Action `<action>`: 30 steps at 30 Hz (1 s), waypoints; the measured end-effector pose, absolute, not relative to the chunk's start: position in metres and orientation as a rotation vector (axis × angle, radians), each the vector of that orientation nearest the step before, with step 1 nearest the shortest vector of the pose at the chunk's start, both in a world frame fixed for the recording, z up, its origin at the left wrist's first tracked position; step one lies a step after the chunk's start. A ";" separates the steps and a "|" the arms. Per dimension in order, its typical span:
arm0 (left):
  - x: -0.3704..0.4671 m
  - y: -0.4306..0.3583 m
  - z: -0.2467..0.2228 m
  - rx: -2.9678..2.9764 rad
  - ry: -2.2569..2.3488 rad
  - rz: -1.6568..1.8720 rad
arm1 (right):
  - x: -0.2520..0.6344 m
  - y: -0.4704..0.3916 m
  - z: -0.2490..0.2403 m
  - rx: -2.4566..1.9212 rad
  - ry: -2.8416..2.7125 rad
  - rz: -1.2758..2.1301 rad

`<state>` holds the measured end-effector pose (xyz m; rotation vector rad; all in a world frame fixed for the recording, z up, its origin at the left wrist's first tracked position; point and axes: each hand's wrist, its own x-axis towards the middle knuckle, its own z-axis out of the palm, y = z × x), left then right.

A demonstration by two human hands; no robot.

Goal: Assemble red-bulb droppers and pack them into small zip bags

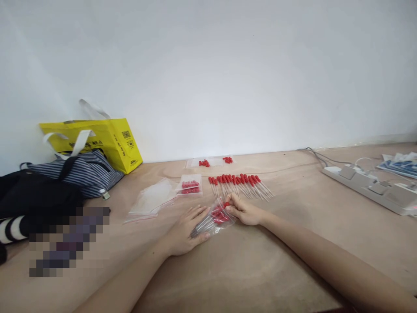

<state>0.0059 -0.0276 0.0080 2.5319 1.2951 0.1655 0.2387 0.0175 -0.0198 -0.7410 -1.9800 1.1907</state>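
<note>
A clear plastic bag (217,221) holding red-tipped metal sticks lies on the wooden table (202,278). My left hand (187,230) rests on the bag's left end with its fingers spread. At the bag's upper right, my right hand (243,209) has its fingers closed in a pinch around a red tip (226,204). Just beyond the hands, several red-headed sticks (241,180) lie in a row. A small zip bag of red caps (190,186) sits behind my left hand, beside flat clear bags (151,198).
Near the wall, more red caps (204,163) lie on clear plastic. At the left stand a yellow bag (124,148), a striped bag (94,171) and a black bag (39,191). A white power strip (365,189) with plugs and cables is at the right, near blue-and-white packets (399,165).
</note>
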 end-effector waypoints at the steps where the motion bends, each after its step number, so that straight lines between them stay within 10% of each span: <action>1: 0.006 -0.028 0.008 2.532 1.298 0.160 | 0.239 0.019 -0.020 -0.735 -2.006 1.181; 30: -0.002 -0.026 0.007 2.514 1.278 0.216 | 0.254 0.017 -0.025 -1.026 -1.872 1.366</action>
